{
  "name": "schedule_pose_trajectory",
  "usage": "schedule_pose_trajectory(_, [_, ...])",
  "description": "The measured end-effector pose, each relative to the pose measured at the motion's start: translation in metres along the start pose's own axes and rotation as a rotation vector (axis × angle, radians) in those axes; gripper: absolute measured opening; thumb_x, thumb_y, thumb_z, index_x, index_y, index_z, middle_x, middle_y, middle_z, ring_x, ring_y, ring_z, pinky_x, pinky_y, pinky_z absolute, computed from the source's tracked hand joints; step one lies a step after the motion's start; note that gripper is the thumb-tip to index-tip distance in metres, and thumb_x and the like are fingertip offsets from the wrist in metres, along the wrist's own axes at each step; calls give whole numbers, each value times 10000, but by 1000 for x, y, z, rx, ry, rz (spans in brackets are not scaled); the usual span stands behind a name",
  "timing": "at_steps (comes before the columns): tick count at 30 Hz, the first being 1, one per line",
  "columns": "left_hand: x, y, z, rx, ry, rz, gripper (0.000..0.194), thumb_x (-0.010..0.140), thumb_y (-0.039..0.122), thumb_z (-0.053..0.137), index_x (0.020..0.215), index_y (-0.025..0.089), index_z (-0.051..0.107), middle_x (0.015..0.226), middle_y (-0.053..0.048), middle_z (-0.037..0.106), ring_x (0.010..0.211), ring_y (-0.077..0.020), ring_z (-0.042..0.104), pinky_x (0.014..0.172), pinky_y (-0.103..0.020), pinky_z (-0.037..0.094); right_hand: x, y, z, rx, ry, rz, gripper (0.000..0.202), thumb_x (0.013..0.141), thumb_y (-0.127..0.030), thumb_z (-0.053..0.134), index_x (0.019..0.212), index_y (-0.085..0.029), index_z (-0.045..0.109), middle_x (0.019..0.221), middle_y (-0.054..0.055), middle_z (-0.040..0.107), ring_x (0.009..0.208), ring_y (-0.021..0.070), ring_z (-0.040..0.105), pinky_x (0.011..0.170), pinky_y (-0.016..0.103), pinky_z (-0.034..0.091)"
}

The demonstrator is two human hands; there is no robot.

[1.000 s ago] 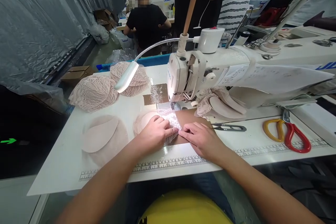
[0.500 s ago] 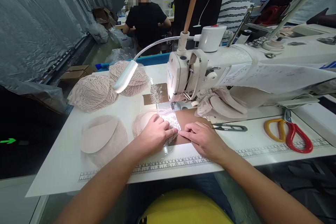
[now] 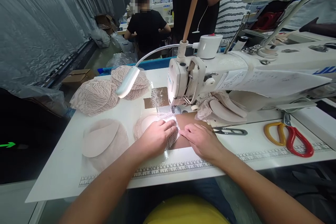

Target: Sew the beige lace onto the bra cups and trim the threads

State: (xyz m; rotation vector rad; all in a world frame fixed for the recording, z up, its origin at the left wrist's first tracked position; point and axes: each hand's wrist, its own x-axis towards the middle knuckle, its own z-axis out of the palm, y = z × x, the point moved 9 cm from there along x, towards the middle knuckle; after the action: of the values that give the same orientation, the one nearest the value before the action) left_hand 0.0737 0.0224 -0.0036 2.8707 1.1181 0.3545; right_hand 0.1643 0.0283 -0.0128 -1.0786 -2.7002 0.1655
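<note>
Under the white sewing machine's needle area (image 3: pixel 172 106) lies a pale pink lace fabric piece (image 3: pixel 172 141), with a rounded beige layer (image 3: pixel 147 123) at its left. My left hand (image 3: pixel 156 136) rests on the lace, its fingers bent and close together, holding it down. From the other side, my right hand (image 3: pixel 201 140) has its thumb and index finger closed at the lace's right edge; its fingertips partly hide the fabric there. Beneath my right hand is a brown plate or sheet (image 3: pixel 185 120). Black thread snips (image 3: pixel 231 131) lie just right of my right hand.
Lace stacks (image 3: pixel 96 96) and beige cut pieces (image 3: pixel 101 140) lie at left. More lace cups (image 3: pixel 223 108) sit behind the snips. Scissors (image 3: pixel 288 134) with yellow and red handles lie at right. A lamp (image 3: pixel 128 82) arches over the table; people are beyond the machine (image 3: pixel 217 63).
My left fingers have shifted slightly up and bunched closer on the lace. My right hand stays at the lace's edge. The camera view has tilted a little.
</note>
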Motion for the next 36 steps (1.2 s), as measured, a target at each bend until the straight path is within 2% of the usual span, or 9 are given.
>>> schedule_pose_trajectory(4, [3, -2, 0, 37, -27, -41, 466, 725, 63, 457, 1178, 76, 566, 1299, -139, 525, 814, -208, 529, 746, -353, 477, -1, 1, 2, -38, -22, 23, 305, 875, -85, 381, 1023, -169, 634, 818, 50, 545, 730, 170, 435, 657, 282, 316])
schedule_pose_trajectory(9, [4, -6, 1, 7, -57, -82, 533, 666, 52, 469, 1188, 94, 565, 1339, -115, 504, 905, -238, 542, 782, -370, 487, 0, 1, 4, -56, -45, 34, 294, 861, -67, 392, 1017, -178, 615, 836, 44, 543, 746, 168, 433, 659, 279, 303])
schedule_pose_trajectory(16, [4, -10, -2, 25, -71, -62, 561, 688, 64, 466, 1246, 72, 525, 1362, -125, 486, 895, -239, 534, 786, -383, 490, 7, -1, 0, -64, -136, 8, 246, 835, -60, 406, 917, -169, 611, 824, 49, 553, 759, 170, 457, 634, 288, 281])
schedule_pose_trajectory(24, [14, -26, 2, 85, -134, -16, 597, 704, 92, 467, 1300, 62, 495, 1387, -124, 469, 924, -245, 524, 814, -375, 465, 27, 4, -3, -83, -294, 37, 283, 828, -88, 416, 982, -176, 636, 855, 70, 590, 793, 197, 515, 631, 298, 296])
schedule_pose_trajectory(30, [23, -42, 7, 110, -133, -7, 580, 737, 107, 466, 1314, 55, 481, 1383, -135, 471, 909, -246, 514, 804, -378, 455, 41, 7, -8, -56, -238, -5, 244, 824, -98, 435, 917, -157, 653, 855, 84, 594, 804, 198, 522, 655, 295, 331])
schedule_pose_trajectory(36, [29, -54, 7, 149, -112, -4, 526, 788, 115, 472, 1314, 89, 482, 1369, -141, 483, 893, -238, 526, 781, -374, 452, 45, 17, -5, -88, -89, -11, 293, 846, -98, 410, 1022, -171, 633, 853, 65, 591, 747, 178, 491, 632, 294, 309])
